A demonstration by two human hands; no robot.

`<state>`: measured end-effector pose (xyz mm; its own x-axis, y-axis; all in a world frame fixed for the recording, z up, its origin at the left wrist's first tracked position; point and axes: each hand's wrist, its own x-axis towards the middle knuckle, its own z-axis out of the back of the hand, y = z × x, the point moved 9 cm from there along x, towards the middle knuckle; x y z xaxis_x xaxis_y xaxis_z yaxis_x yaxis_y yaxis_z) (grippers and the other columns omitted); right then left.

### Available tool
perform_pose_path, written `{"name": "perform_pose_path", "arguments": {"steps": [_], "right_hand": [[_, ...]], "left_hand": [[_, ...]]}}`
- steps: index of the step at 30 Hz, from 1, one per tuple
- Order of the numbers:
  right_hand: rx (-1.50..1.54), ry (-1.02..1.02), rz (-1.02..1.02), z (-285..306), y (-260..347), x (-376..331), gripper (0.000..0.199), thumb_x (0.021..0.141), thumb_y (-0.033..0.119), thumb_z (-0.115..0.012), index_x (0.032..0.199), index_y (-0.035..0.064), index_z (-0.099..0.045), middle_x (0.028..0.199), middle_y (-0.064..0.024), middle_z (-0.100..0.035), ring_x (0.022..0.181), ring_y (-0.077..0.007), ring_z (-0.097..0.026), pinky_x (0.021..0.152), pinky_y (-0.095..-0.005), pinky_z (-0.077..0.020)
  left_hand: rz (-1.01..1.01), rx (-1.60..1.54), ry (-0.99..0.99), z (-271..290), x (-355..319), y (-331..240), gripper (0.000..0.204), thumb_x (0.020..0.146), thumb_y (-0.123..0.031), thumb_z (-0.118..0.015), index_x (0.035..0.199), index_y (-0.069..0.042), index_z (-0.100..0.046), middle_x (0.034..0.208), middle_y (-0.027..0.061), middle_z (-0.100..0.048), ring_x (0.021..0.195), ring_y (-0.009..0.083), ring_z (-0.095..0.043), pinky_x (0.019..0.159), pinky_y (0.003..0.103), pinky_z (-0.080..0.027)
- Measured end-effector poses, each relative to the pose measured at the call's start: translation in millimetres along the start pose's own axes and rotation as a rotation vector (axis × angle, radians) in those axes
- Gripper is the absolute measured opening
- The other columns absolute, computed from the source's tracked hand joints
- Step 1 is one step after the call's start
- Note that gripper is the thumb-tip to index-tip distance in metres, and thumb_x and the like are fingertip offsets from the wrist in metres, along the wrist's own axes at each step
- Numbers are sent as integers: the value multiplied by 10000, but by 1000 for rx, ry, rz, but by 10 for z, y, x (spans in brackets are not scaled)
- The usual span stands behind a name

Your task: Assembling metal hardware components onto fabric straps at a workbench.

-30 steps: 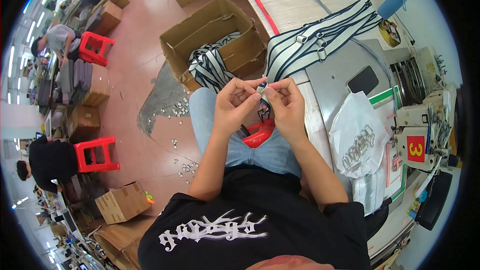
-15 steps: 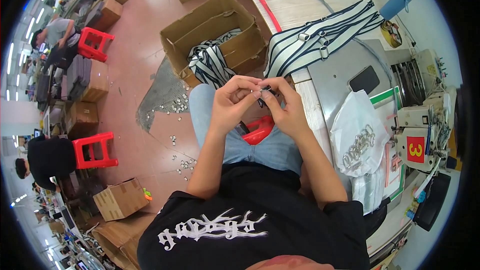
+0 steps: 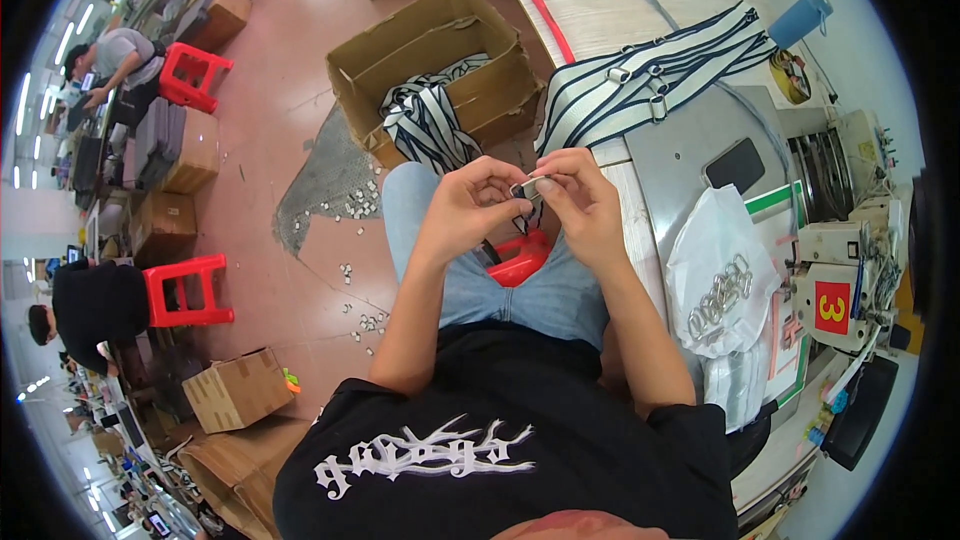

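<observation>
Navy-and-white strap piece (image 3: pixel 521 192), between the tips of left fingers (image 3: pixel 509 208) and right fingers (image 3: pixel 557 194), both pinched on it

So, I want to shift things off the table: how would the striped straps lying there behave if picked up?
Probably floppy: the striped straps are flat bands, and similar straps lie slumped in the cardboard box. The metal buckles likely add some weight and may swing. Since the bands overlap, lifting one might drag others.

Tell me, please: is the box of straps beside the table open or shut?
Open. No cover lies over the box, and striped straps show inside.
</observation>
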<state>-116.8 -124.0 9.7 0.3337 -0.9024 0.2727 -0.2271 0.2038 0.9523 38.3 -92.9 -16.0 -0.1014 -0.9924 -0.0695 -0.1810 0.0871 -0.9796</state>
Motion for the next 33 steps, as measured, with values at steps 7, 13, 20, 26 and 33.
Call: {"name": "perform_pose_path", "arguments": {"steps": [7,13,20,26,33], "right_hand": [[153,-15,7,64,196,6,137,1003,-5,-668,1140,2,-677,981,-30,-644,976,-108,-634,894,-251,-500],[-48,-6,-170,24,71,18,168,979,15,-702,1143,12,-668,967,-14,-647,865,-64,-579,772,-229,-464],[-468,-81,-110,121,40,-7,210,910,59,-744,1098,26,-657,835,-43,-637,776,-124,-608,688,-285,-485],[-509,5,-6,23,143,7,194,909,46,-721,1088,26,-649,864,-93,-665,789,-204,-652,737,-336,-529],[-458,85,48,-132,158,-24,158,932,34,-701,1073,15,-633,939,-129,-691,886,-256,-708,815,-356,-562]], "left_hand": [[-15,123,-47,12,16,115,287,837,87,-798,1099,22,-702,1004,18,-698,832,50,-604,745,209,-518],[48,-183,-8,9,-23,137,269,883,86,-756,1134,4,-702,977,18,-678,886,64,-637,793,214,-539],[-26,-86,-53,-103,-37,108,346,908,81,-732,1246,24,-682,994,21,-672,897,79,-662,809,223,-558],[-1,-47,-46,-80,-25,236,330,937,60,-704,1265,32,-675,1015,42,-690,907,70,-664,812,229,-566],[-12,-31,-67,-126,-37,231,274,967,22,-671,1237,61,-648,1049,66,-707,967,90,-694,837,235,-577]]}}
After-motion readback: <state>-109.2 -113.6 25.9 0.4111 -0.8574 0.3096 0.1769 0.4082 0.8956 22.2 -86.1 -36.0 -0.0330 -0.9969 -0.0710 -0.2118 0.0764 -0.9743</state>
